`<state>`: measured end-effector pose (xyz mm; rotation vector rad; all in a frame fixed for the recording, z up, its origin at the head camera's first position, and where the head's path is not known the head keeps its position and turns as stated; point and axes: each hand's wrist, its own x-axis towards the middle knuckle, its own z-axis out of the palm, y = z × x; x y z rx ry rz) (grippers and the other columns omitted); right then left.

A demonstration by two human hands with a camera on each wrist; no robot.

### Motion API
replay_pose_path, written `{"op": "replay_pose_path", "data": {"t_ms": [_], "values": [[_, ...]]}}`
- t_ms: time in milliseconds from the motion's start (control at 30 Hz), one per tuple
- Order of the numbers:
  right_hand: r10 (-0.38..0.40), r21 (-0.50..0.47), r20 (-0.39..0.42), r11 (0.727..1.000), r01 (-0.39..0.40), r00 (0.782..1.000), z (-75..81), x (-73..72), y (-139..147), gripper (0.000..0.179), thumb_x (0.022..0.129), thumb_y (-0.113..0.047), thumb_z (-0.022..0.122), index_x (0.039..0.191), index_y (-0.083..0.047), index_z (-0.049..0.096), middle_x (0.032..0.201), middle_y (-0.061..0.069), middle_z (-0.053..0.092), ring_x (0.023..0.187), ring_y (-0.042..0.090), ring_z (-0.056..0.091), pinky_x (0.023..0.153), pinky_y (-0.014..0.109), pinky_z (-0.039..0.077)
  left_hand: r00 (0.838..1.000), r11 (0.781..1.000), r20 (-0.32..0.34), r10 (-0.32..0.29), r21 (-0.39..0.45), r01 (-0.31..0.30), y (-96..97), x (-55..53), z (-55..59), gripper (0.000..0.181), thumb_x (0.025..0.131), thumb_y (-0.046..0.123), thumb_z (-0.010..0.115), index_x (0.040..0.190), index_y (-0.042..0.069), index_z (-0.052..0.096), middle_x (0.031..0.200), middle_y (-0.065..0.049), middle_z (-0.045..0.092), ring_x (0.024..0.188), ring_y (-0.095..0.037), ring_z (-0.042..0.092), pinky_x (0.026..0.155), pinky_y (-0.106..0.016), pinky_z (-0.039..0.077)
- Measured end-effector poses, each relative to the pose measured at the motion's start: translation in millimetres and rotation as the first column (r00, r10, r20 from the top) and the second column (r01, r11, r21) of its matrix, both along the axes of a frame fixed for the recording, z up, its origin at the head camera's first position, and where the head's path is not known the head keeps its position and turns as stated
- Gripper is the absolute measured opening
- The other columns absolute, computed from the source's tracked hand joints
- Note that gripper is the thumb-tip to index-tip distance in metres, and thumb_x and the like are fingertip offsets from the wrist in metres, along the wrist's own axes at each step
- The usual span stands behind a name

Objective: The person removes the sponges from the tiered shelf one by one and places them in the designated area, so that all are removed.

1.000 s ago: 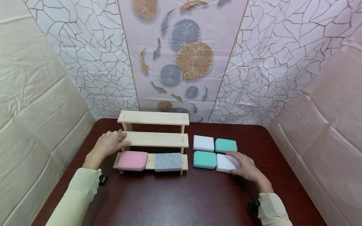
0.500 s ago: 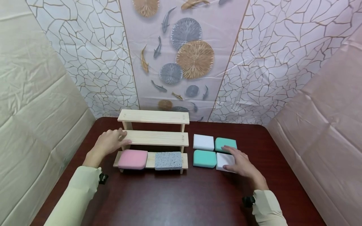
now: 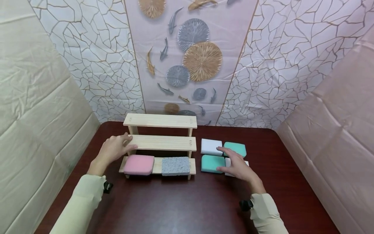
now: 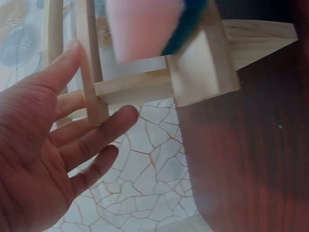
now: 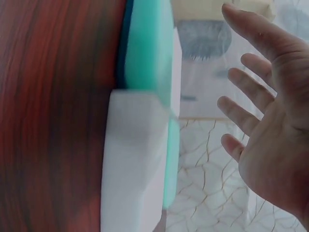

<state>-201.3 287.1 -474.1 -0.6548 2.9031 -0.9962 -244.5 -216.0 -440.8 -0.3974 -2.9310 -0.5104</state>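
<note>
At the left end of a three-tier wooden rack (image 3: 163,143), my left hand (image 3: 112,149) grips the middle board between thumb and index finger; its other fingers stretch out in the left wrist view. On the bottom tier lie a pink sponge (image 3: 138,164) and a speckled grey sponge (image 3: 175,165). My right hand (image 3: 239,167) holds nothing and hovers, fingers spread, over the sponges on the table. Those are a white sponge (image 3: 209,146) at back left, green sponges at back right (image 3: 237,149) and front left (image 3: 211,162), and a white sponge (image 5: 128,145) partly covered by the hand.
A dark reddish-brown table (image 3: 163,208) bears everything. Patterned cloth (image 3: 268,87) hangs behind it, and padded beige panels (image 3: 330,136) rise on both sides. The rack's top board (image 3: 160,120) stands at the back.
My right hand has moved left from the front right white sponge and now reaches over the middle of the sponge group. The left hand stays at the rack; the sponges keep their places.
</note>
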Motion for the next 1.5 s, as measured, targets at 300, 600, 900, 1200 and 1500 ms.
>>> {"op": "replay_pose_path", "data": {"t_ms": [300, 600, 900, 1200, 1500], "values": [[0.078, -0.125, 0.022, 0.989, -0.075, 0.997, 6.7, -1.2, -37, 0.073, 0.084, -0.026, 0.083, 0.148, -0.018, 0.049, 0.150, 0.004, 0.048, 0.138, 0.030, 0.043, 0.104, 0.060, 0.039, 0.997, 0.991, -0.044, 0.056, 0.121, -0.051, -2.9, 1.3, -15.1, 0.064, 0.087, 0.051, 0.074, 0.133, 0.007, 0.066, 0.141, -0.021, 0.055, 0.121, -0.047, 0.056, 0.087, -0.063, 0.047], [0.167, -0.145, 0.044, 0.977, -0.159, 0.985, 3.7, -2.1, -68, 0.064, 0.086, -0.027, 0.081, 0.143, -0.014, 0.055, 0.139, 0.000, 0.056, 0.125, 0.029, 0.054, 0.099, 0.055, 0.044, 0.995, 0.953, -0.067, 0.080, 0.299, -0.057, -7.5, 0.0, -37.4, 0.061, 0.087, 0.046, 0.076, 0.131, 0.006, 0.064, 0.144, -0.017, 0.049, 0.128, -0.045, 0.049, 0.099, -0.064, 0.039], [0.231, -0.104, 0.039, 0.969, -0.226, 0.972, 10.1, 2.2, -88, 0.068, 0.084, -0.024, 0.084, 0.144, -0.015, 0.054, 0.139, 0.002, 0.057, 0.108, 0.030, 0.059, 0.083, 0.045, 0.050, 0.999, 0.872, -0.030, 0.044, 0.488, -0.024, -12.8, -3.5, -53.8, 0.058, 0.089, 0.041, 0.076, 0.131, 0.005, 0.060, 0.148, -0.020, 0.043, 0.137, -0.043, 0.039, 0.106, -0.063, 0.034], [0.288, -0.042, 0.038, 0.957, -0.287, 0.957, 2.5, -2.3, -114, 0.079, 0.082, -0.031, 0.084, 0.150, -0.015, 0.046, 0.150, 0.003, 0.046, 0.101, 0.019, 0.058, 0.088, 0.040, 0.049, 0.996, 0.790, 0.085, 0.014, 0.609, -0.064, -10.8, -5.6, -66.1, 0.058, 0.092, 0.043, 0.072, 0.137, 0.014, 0.051, 0.151, -0.013, 0.045, 0.145, -0.038, 0.031, 0.109, -0.064, 0.028], [0.230, 0.027, 0.028, 0.973, -0.230, 0.973, -4.2, -3.6, -130, 0.072, 0.083, -0.027, 0.084, 0.146, -0.012, 0.051, 0.138, 0.003, 0.053, 0.096, 0.015, 0.054, 0.089, 0.041, 0.047, 0.993, 0.739, 0.114, 0.012, 0.668, -0.085, -11.1, -4.8, -69.1, 0.059, 0.093, 0.043, 0.070, 0.140, 0.016, 0.048, 0.156, -0.013, 0.039, 0.146, -0.039, 0.026, 0.108, -0.066, 0.026]]}}
